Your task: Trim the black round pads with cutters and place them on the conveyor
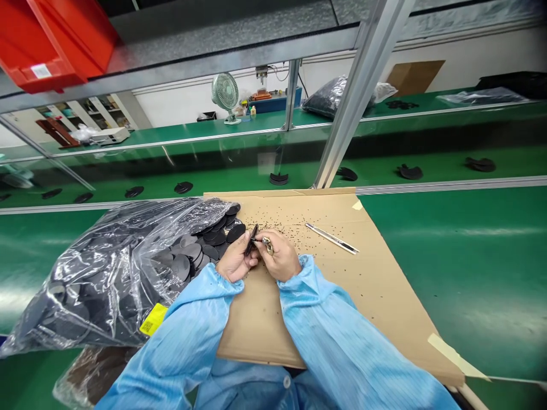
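Over the cardboard sheet (260, 319), my left hand (234, 261) pinches a thin black round disc (251, 240), tilted up almost on edge. My right hand (280, 255) is closed on a small shiny metal tool (268, 245), whose tip points at the disc's face; its exact kind is hidden by the fingers. Left of my left hand, a large clear plastic bag (106, 273) lies with its mouth toward me, and loose black discs (209, 236) spill from it. Tiny black bits are scattered on the cardboard around both hands.
A slim white-and-black cutter-like tool (332, 238) lies on the cardboard to the right. Behind, black parts (279, 179) sit spaced along a green belt (239, 176). A slanted metal post (363, 91) and shelf rail stand ahead, with a red bin (55, 45) upper left.
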Demonstrator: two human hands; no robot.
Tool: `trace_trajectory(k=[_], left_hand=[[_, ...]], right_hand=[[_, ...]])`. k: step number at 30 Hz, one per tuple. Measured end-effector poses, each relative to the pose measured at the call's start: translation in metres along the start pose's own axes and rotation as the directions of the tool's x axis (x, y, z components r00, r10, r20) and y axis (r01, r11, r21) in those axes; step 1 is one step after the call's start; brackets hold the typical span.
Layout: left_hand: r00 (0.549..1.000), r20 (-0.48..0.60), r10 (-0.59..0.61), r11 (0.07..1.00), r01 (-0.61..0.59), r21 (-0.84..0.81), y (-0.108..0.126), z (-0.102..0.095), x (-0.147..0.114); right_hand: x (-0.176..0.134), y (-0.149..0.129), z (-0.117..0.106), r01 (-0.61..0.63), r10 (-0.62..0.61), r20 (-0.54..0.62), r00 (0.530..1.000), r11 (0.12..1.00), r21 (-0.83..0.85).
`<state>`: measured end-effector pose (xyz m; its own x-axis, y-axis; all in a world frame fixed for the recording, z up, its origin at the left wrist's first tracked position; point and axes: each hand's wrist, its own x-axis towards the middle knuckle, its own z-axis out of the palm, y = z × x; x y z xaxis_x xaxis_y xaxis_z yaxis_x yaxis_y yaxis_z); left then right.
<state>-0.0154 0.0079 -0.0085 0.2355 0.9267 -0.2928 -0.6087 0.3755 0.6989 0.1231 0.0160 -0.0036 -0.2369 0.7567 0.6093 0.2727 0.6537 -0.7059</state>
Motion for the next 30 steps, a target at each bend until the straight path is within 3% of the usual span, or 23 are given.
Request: trace_trajectory(k=[6,10,15,18,19,21,23,24,26,28,30], left_hand=[[1.0,0.002,0.008,1.0,-0.008,0.0,-0.005,0.0,0.002],[0.988,-0.058,0.146,0.989,-0.147,-0.02,-0.006,0.004,0.004],[0.945,-0.161,0.285,0.956,-0.292,-0.024,0.003,0.006,0.007],[0.883,-0.228,0.411,0.907,-0.372,0.197,0.023,0.005,0.014],[0.84,-0.234,0.489,0.852,-0.401,0.337,0.033,0.004,0.019],[0.718,-0.184,0.671,0.622,-0.411,0.667,0.061,0.002,0.033],[0.579,-0.041,0.814,0.263,-0.306,0.915,0.091,0.0,0.054],[0.543,0.047,0.839,0.098,-0.236,0.967,0.106,0.0,0.065],[0.547,0.176,0.819,-0.13,-0.122,0.984,0.129,0.0,0.091],[0.626,0.214,0.749,-0.269,-0.007,0.963,0.141,0.003,0.117],[0.714,0.163,0.68,-0.336,0.107,0.936,0.14,0.012,0.142]], right_hand=[[0.0,0.0,0.005,-0.017,0.016,-0.041,0.999,0.999,-0.033],[-0.003,0.002,0.006,-0.091,0.095,-0.101,0.99,0.995,0.041],[-0.005,0.018,0.006,-0.213,0.231,-0.24,0.943,0.972,0.097],[-0.004,0.024,0.007,-0.249,0.278,-0.329,0.903,0.96,0.127],[-0.004,0.025,0.007,-0.258,0.286,-0.346,0.893,0.958,0.124],[-0.005,0.027,0.008,-0.271,0.293,-0.36,0.885,0.956,0.113],[-0.005,0.028,0.009,-0.268,0.286,-0.375,0.882,0.958,0.102],[-0.004,0.029,0.009,-0.262,0.278,-0.386,0.879,0.96,0.095],[-0.003,0.03,0.01,-0.254,0.262,-0.412,0.873,0.964,0.075],[-0.002,0.03,0.011,-0.261,0.258,-0.428,0.866,0.964,0.052],[-0.001,0.028,0.012,-0.284,0.274,-0.445,0.853,0.958,0.046]])
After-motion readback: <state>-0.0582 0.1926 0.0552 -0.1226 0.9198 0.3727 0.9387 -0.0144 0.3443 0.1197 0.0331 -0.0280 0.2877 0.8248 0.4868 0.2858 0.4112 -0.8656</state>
